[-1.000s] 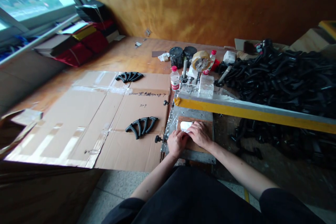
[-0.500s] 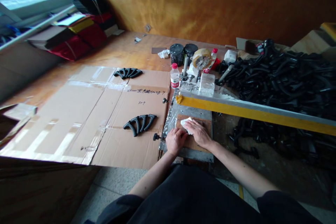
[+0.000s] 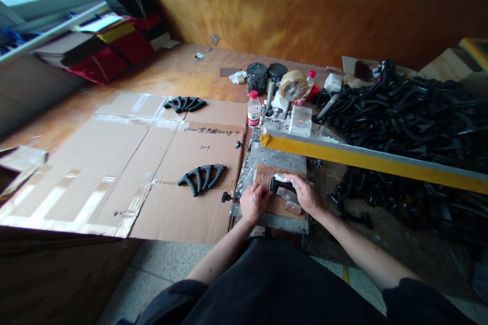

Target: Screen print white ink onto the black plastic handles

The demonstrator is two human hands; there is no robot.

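Note:
A black curved handle (image 3: 273, 184) lies on a brown board (image 3: 263, 175) on top of a grey metal plate (image 3: 282, 157). The fingers of my left hand (image 3: 253, 203) are closed at the handle's left end, pinching it. My right hand (image 3: 308, 197) is at the handle's right end, closed on a white cloth (image 3: 282, 178) that rests along the handle's top edge. Below the handle's arch, a small clear-taped block (image 3: 293, 207) sits on the board. Part of the handle is hidden by the cloth and my right fingers.
A yellow-edged screen frame (image 3: 343, 155) spans above the plate's far side. To the left, a cardboard sheet (image 3: 114, 157) bears two groups of black handles (image 3: 204, 179). A heap of black handles (image 3: 400, 117) lies right. Behind stand a bottle (image 3: 253, 109) and dark tubs (image 3: 256, 77).
My right hand has slid rightward along the handle with the cloth, uncovering the handle and the taped block. My left hand has stayed at the left end.

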